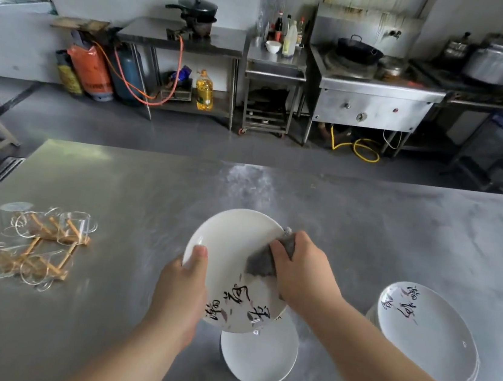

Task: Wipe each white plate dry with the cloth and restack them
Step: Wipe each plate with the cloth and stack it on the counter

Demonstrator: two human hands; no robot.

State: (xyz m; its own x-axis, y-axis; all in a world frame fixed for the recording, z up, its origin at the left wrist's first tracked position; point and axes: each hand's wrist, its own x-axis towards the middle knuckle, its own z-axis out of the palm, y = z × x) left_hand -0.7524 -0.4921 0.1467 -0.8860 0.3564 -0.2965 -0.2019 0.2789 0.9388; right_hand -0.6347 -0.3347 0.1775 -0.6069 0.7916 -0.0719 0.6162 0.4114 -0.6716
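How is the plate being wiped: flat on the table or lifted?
Lifted and tilted: the left hand holds the plate by its rim above a lower plate; the right hand presses the cloth on it.

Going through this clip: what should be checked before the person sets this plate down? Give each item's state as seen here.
1. Left hand grips the held plate at its rim: ok.
2. Right hand holds the grey cloth against the plate's face: ok.
3. Held plate wiped fully dry: cannot tell.
4. Plain white plate on the table below has nothing lying on it: ok.
5. Stack of lettered plates is clear of the right forearm: cannot tell.
6. Glasses at the left are well away from both hands: ok.
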